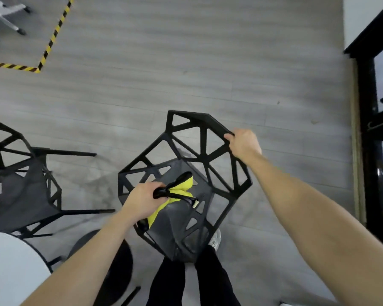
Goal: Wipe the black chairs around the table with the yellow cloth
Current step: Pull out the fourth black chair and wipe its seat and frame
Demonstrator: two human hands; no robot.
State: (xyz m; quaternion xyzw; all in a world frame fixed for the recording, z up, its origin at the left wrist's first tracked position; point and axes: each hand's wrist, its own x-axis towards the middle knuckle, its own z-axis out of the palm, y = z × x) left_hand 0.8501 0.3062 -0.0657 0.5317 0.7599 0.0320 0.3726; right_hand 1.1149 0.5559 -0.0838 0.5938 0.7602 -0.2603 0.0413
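A black chair (210,149) with a lattice frame stands tilted on the floor right in front of me. My right hand (243,143) grips the upper right edge of its frame. My left hand (143,200) holds the yellow cloth (181,186) against a glossy black leg bar of the chair, low inside the frame. Most of the cloth is hidden by the hand and the bars. A second black chair (20,191) of the same kind stands at the left.
A white round table (9,266) fills the lower left corner, with its dark round base (113,263) beside it. My legs (186,286) are right behind the chair. Black-yellow tape (51,38) marks the grey floor. A black door frame (367,129) runs along the right.
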